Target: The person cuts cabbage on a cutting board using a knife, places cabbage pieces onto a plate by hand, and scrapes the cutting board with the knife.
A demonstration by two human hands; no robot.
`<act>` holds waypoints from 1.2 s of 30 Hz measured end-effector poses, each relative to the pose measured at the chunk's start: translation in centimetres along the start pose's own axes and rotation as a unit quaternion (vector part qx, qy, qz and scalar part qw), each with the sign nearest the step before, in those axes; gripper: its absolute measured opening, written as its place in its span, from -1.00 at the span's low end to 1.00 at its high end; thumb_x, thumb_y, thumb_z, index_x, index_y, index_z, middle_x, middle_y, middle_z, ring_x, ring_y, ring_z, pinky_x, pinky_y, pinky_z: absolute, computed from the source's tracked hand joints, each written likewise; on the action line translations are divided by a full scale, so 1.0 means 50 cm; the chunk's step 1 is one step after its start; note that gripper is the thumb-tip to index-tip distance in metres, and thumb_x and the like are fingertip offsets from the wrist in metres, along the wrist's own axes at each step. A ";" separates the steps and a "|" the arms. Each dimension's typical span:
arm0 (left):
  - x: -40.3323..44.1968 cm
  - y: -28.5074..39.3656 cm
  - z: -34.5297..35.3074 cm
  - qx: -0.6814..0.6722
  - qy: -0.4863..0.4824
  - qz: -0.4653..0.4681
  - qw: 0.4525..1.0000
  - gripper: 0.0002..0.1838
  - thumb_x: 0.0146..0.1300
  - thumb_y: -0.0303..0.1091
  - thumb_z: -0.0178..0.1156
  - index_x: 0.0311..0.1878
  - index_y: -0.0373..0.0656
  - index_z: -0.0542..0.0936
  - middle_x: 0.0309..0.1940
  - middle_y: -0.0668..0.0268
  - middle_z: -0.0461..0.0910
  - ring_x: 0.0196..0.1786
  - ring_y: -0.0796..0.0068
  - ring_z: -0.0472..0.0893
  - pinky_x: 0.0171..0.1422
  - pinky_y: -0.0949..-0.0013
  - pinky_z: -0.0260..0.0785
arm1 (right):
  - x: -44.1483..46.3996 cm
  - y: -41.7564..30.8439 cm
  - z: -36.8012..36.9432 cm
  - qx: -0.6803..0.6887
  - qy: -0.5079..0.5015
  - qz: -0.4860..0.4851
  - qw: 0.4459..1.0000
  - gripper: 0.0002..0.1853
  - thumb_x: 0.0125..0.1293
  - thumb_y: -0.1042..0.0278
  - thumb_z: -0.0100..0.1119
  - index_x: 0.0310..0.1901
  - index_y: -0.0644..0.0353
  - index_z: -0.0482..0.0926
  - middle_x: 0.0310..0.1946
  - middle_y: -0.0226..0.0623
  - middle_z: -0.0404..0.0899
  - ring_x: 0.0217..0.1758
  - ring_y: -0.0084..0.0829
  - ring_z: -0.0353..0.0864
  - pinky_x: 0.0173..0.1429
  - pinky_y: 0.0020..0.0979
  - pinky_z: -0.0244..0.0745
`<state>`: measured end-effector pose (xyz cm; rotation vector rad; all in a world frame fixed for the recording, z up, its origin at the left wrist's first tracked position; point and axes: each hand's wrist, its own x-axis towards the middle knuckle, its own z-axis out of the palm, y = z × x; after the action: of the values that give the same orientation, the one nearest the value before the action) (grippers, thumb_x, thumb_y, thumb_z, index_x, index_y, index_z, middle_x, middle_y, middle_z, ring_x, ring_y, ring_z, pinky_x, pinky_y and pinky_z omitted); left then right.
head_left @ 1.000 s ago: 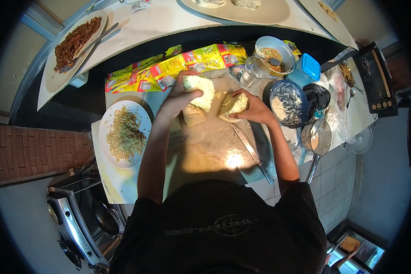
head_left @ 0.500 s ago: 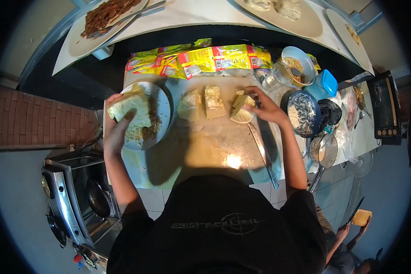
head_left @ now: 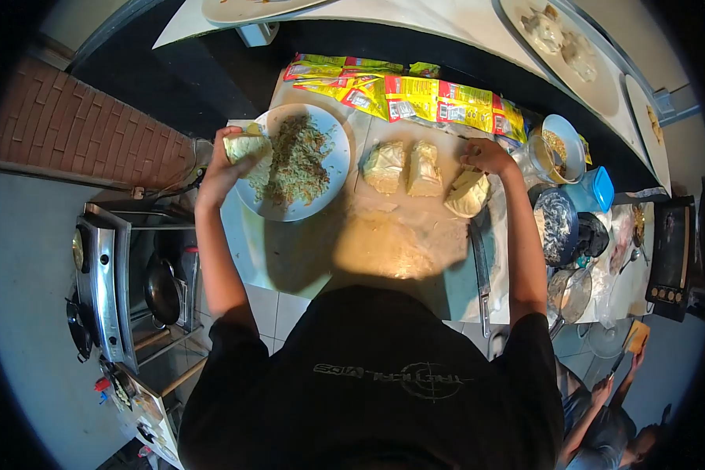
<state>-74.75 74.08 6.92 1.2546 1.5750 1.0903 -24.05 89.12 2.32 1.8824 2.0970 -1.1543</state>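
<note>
At the plate's left edge, my left hand (head_left: 225, 168) is closed around a cream-coated piece of cake or bread (head_left: 247, 147), held tilted. The white plate (head_left: 340, 160) bears a heap of pale shreds and brown crumbs (head_left: 299, 160). On the board (head_left: 384, 227), two similar cream-coated pieces stand side by side, a left piece (head_left: 384, 167) and a middle piece (head_left: 424, 172). My right hand (head_left: 489, 157) is at the upper end of a tilted right piece (head_left: 468, 194), its fingers bent and apart. A long knife (head_left: 481, 274) lies right of the board.
Yellow-red sachets (head_left: 415, 98) line the back. A bowl (head_left: 560, 133), a blue-lidded container (head_left: 595, 189), a cream-smeared pan (head_left: 556, 223) and a sieve (head_left: 570, 294) crowd the right. A stove (head_left: 106, 274) stands left. Another person's hand (head_left: 601, 389) holds a knife at lower right.
The view has shifted, so the table appears further right and higher. My left hand has moved its piece toward the plate's left edge, uncovering the crumbs. My right hand's fingers have shifted to the right piece's upper end.
</note>
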 end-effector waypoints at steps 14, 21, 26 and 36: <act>0.019 -0.158 -0.023 -0.064 0.083 -0.048 0.993 -0.23 0.27 -0.45 0.31 0.41 0.02 0.04 0.26 0.21 0.35 0.24 0.37 0.43 0.26 0.34 0.34 | -0.093 -0.050 0.003 0.003 0.299 -0.182 0.937 -0.90 0.11 0.62 0.27 -0.31 0.30 0.66 -0.39 -0.19 0.71 -0.29 -0.38 0.71 -0.15 -0.41 0.58; 0.006 -0.233 -0.019 0.199 0.246 0.008 0.949 -0.33 0.31 0.03 0.30 0.30 -0.17 0.32 0.19 -0.02 0.31 0.20 0.17 0.43 0.26 0.23 0.33 | -0.116 -0.266 0.180 0.166 0.185 -0.341 0.907 -0.93 0.19 0.61 0.21 -0.28 0.29 0.60 -0.37 -0.12 0.64 -0.28 -0.36 0.64 -0.13 -0.36 0.54; -0.003 -0.250 -0.038 0.241 0.293 0.025 0.925 -0.20 0.31 0.24 0.19 0.33 -0.25 0.33 0.18 -0.16 0.27 0.20 -0.11 0.38 0.30 0.06 0.25 | -0.036 -0.375 0.274 0.143 0.165 -0.381 0.898 -0.90 0.19 0.59 0.14 -0.28 0.28 0.62 -0.29 0.00 0.62 -0.21 0.01 0.64 -0.09 -0.20 0.53; -0.204 -0.105 0.062 0.190 0.402 0.125 0.887 -0.57 0.40 -0.30 0.17 0.23 -0.31 0.37 0.10 0.05 0.40 0.13 0.18 0.43 0.20 0.18 0.30 | -0.241 -0.259 0.183 0.128 0.362 -0.346 0.856 -0.71 0.26 0.49 0.17 0.02 0.30 0.54 -0.03 -0.02 0.50 0.12 -0.03 0.47 0.26 -0.16 0.36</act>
<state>-71.55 63.79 1.91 1.3673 2.3824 1.6625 -36.38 74.65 8.23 1.9127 3.3973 -0.9070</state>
